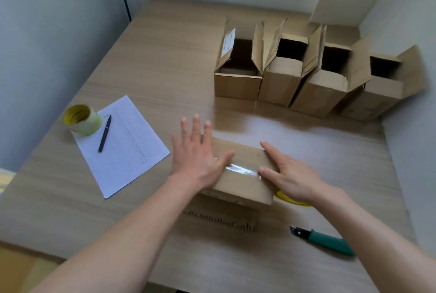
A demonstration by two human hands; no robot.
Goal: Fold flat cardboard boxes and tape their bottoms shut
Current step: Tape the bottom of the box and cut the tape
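Observation:
A small cardboard box point(243, 184) stands bottom-up on the table near me, with a strip of clear tape point(240, 170) across its closed flaps. My left hand point(195, 153) lies flat at the box's left edge, fingers straight, thumb pressing the left end of the tape. My right hand point(287, 174) lies flat on the right side of the box, thumb at the tape's right end. Under my right wrist shows the yellow edge of a tape roll point(292, 199), mostly hidden.
Several folded boxes point(304, 80) with open tops stand in a row at the back right. A second tape roll point(83, 120), a pen point(105, 133) and a printed sheet point(122, 144) lie at left. A green-handled utility knife point(323, 240) lies at front right. Walls close in on both sides.

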